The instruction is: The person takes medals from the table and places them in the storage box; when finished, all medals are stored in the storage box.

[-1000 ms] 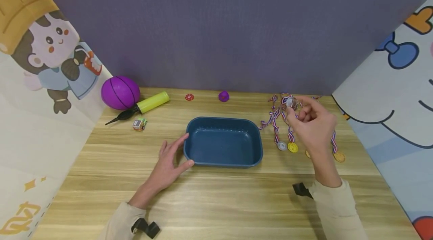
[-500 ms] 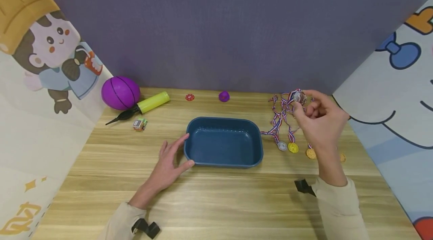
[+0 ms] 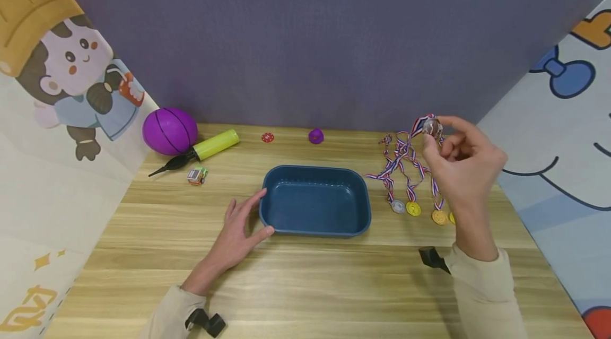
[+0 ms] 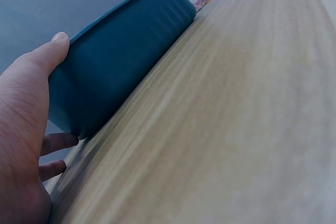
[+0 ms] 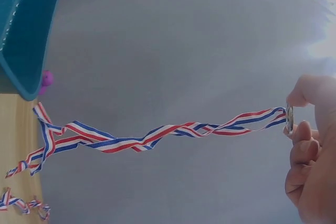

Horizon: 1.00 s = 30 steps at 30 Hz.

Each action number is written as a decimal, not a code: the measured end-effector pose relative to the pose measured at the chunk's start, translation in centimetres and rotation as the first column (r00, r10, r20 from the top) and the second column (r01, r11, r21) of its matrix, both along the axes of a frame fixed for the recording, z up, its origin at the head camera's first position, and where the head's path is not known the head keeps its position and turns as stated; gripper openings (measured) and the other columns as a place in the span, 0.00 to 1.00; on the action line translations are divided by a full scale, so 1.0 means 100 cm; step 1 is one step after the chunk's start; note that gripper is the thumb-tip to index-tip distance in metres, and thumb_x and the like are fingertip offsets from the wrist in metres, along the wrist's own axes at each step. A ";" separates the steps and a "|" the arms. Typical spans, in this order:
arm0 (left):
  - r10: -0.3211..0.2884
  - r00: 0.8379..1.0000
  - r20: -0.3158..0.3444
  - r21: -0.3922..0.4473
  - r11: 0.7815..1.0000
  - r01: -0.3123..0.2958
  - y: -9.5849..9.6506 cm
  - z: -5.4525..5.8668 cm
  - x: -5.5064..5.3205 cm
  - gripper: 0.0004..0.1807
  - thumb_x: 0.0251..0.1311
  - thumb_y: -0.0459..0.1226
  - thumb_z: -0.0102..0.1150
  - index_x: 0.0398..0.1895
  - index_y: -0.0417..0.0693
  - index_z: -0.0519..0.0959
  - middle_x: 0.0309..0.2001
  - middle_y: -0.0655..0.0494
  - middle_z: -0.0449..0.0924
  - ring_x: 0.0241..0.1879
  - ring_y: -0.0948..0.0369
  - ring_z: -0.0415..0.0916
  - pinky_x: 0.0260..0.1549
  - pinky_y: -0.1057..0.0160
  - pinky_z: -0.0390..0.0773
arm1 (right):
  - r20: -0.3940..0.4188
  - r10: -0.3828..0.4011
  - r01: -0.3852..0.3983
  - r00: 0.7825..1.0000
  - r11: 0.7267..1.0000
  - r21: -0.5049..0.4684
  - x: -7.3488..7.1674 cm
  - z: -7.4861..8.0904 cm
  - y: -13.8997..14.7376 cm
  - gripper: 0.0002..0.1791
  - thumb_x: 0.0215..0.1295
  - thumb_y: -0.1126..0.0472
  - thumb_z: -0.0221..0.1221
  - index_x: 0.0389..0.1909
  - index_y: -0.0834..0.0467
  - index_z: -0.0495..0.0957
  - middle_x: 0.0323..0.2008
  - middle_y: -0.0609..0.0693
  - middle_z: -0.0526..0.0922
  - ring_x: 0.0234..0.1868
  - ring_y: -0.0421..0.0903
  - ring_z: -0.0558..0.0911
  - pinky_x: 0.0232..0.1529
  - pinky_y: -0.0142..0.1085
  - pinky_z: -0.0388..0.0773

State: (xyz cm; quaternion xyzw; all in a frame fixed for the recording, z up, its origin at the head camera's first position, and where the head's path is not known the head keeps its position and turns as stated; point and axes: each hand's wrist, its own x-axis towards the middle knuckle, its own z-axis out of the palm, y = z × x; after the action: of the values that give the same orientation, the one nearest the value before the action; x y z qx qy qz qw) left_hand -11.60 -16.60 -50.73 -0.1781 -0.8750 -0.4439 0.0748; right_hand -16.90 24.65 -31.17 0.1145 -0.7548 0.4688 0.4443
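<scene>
My right hand (image 3: 465, 166) is raised over the right side of the table and pinches a silver-coloured medal (image 3: 432, 127) between thumb and fingertip. From the medal a twisted red, white and blue ribbon (image 5: 142, 141) trails down toward the table in the right wrist view. My left hand (image 3: 236, 233) rests against the left end of a dark blue rectangular basin (image 3: 315, 233), its fingers spread and the thumb at the near corner. Below the raised hand lie other medals: a silver one (image 3: 398, 206), a yellow one (image 3: 413, 208) and a gold one (image 3: 439, 217), with tangled ribbons.
A purple ball (image 3: 169, 131), a yellow hand pump (image 3: 217, 145) and a small toy vehicle (image 3: 197, 175) sit at the left. Near the back wall lie a red chip (image 3: 268, 137) and a small purple object (image 3: 316, 136). Printed panels flank the table (image 3: 334, 286).
My right hand has lifted the silver medal up and to the right, drawing its ribbon out of the others. The left hand and the basin stay in place.
</scene>
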 end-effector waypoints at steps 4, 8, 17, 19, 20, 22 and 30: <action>0.000 1.000 0.000 0.001 1.000 0.000 0.000 -0.001 0.000 0.48 0.70 0.55 0.72 0.89 0.60 0.62 0.75 0.42 0.78 0.76 0.38 0.71 0.83 0.26 0.34 | -0.019 0.007 -0.008 1.000 1.000 -0.012 0.001 0.004 -0.002 0.14 0.57 0.75 0.66 0.45 0.71 0.91 0.17 0.38 0.71 0.16 0.30 0.63 0.21 0.21 0.59; 0.000 1.000 0.006 0.004 1.000 0.000 0.000 0.000 0.000 0.48 0.69 0.54 0.73 0.89 0.60 0.62 0.75 0.42 0.78 0.76 0.38 0.71 0.83 0.27 0.34 | -0.036 0.008 -0.008 0.999 1.000 -0.021 0.005 0.010 -0.007 0.15 0.57 0.75 0.67 0.46 0.71 0.91 0.17 0.39 0.72 0.16 0.30 0.63 0.21 0.21 0.60; 0.002 1.000 0.023 0.002 1.000 -0.002 -0.001 0.000 -0.001 0.49 0.69 0.52 0.73 0.89 0.63 0.61 0.77 0.42 0.76 0.76 0.38 0.71 0.84 0.28 0.33 | -0.025 0.111 -0.110 0.994 0.994 0.009 0.018 0.010 -0.024 0.16 0.58 0.73 0.72 0.49 0.70 0.91 0.19 0.42 0.72 0.19 0.33 0.64 0.23 0.24 0.58; 0.001 1.000 0.023 0.003 1.000 -0.001 -0.001 0.000 -0.001 0.49 0.69 0.53 0.73 0.89 0.63 0.61 0.77 0.43 0.76 0.76 0.38 0.71 0.84 0.28 0.33 | -0.017 0.137 -0.136 0.990 0.990 0.023 0.018 0.006 -0.029 0.17 0.58 0.73 0.73 0.50 0.69 0.91 0.19 0.44 0.71 0.19 0.33 0.63 0.23 0.24 0.58; 0.001 1.000 0.021 0.003 1.000 -0.001 -0.001 -0.001 -0.001 0.48 0.69 0.53 0.73 0.89 0.63 0.61 0.77 0.43 0.76 0.76 0.38 0.71 0.84 0.28 0.33 | -0.014 0.147 -0.147 0.989 0.989 0.032 0.018 0.004 -0.032 0.17 0.58 0.73 0.73 0.50 0.69 0.91 0.18 0.45 0.71 0.19 0.33 0.63 0.23 0.24 0.58; 0.000 1.000 0.018 0.002 1.000 0.000 -0.001 -0.001 -0.001 0.48 0.70 0.53 0.73 0.89 0.63 0.61 0.76 0.43 0.77 0.76 0.39 0.71 0.84 0.28 0.33 | -0.008 0.167 -0.167 0.986 0.985 0.040 0.018 0.000 -0.038 0.18 0.57 0.72 0.74 0.50 0.68 0.91 0.18 0.48 0.71 0.19 0.33 0.64 0.22 0.24 0.58; 0.000 1.000 0.019 -0.005 1.000 0.000 -0.001 -0.001 -0.002 0.48 0.70 0.53 0.73 0.89 0.63 0.61 0.76 0.43 0.77 0.76 0.39 0.71 0.84 0.28 0.33 | -0.006 0.251 -0.250 0.968 0.966 0.070 0.017 -0.017 -0.055 0.18 0.57 0.66 0.74 0.49 0.66 0.92 0.16 0.50 0.72 0.19 0.34 0.64 0.21 0.24 0.58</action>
State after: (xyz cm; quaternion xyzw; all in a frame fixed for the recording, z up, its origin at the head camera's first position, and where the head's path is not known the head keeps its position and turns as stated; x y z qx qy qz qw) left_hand -11.77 -16.68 -50.84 -0.1741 -0.8769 -0.4432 0.0659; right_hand -15.17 19.13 -32.91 0.2278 -0.7466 0.4942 0.3828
